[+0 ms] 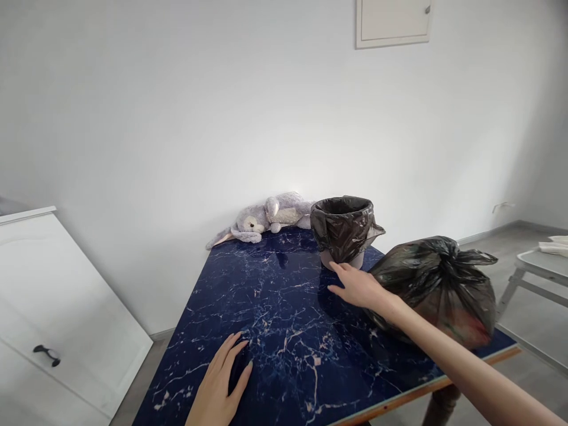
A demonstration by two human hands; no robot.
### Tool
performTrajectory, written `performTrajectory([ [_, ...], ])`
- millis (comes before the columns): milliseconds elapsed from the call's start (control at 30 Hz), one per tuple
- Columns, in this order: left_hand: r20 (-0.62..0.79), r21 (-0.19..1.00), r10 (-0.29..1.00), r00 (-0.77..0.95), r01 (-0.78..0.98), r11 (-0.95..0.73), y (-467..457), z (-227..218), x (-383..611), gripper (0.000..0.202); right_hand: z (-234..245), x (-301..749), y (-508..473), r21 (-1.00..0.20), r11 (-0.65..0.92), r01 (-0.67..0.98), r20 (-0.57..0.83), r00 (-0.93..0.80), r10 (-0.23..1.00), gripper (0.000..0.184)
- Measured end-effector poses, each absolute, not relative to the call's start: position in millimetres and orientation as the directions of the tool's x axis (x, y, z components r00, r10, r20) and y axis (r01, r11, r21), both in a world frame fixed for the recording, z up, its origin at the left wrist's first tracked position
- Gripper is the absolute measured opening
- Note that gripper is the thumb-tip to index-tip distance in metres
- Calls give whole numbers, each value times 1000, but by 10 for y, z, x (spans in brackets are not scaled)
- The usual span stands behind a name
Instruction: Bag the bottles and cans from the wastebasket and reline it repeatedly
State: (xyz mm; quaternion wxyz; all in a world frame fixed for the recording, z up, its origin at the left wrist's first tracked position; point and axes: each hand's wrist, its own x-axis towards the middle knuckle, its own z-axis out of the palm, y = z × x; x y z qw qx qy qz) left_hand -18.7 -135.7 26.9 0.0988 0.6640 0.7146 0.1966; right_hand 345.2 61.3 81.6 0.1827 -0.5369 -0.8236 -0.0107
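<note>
My right hand (357, 288) reaches across the table with its fingers apart, close to the base of a small trash bin (327, 260). A black plastic bag (344, 234) lines that bin and folds over its rim. Whether my fingertips touch the bin, I cannot tell. Beside my right forearm sits a full, knotted black garbage bag (444, 284), with reddish contents showing faintly through it. My left hand (222, 378) is at the near left of the table, fingers spread and holding nothing.
The table (266, 284) has a blue marbled top. A plush bunny (277, 213) lies at its far edge against the white wall. To the left stands a white cabinet (62, 319) with a dark handle. A grey folding table (544, 266) is at the right.
</note>
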Motion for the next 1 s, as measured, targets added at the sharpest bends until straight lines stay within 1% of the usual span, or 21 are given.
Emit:
performTrajectory([
  [100,171,403,981,-90,915,14,-1365,234,-207,51,712,3398,99,-179,490,853,330,-417,847,61],
  [167,218,391,973,-71,920,-20,-1384,195,-214,49,631,3369,-300,-189,577,795,352,-493,795,56],
  [200,239,384,969,-61,922,-37,-1396,172,-213,48,576,3362,-471,-228,658,718,383,-555,738,54],
  [267,259,372,965,-45,926,-56,-1422,121,-201,48,427,3364,-699,-326,726,606,399,-608,687,53],
  [300,256,368,966,-42,928,-57,-1436,95,-191,49,331,3369,-748,-377,722,580,385,-611,692,54],
  [367,231,357,972,-29,932,-57,-1468,49,-166,52,116,3378,-738,-456,657,601,337,-567,752,57],
  [433,196,346,980,-15,937,-55,-1504,14,-142,54,-86,3378,-653,-490,590,642,297,-513,805,59],
  [500,185,335,983,-16,941,-48,-1542,-3,-118,55,-228,3367,-576,-491,574,655,293,-496,817,59],
  [567,190,333,982,-24,942,-41,-1578,0,-94,55,-286,3351,-540,-481,593,645,310,-508,804,58],
  [733,181,341,983,-28,940,-36,-1607,42,-35,55,-216,3325,-502,-470,626,622,308,-549,777,58],
  [867,162,297,986,-29,955,-21,-1570,-2,-49,58,-187,3318,-438,-470,641,607,309,-568,763,57],
  [1000,187,239,982,0,970,-45,-1537,-86,-103,66,-201,3309,-426,-457,642,616,311,-565,764,56],
])
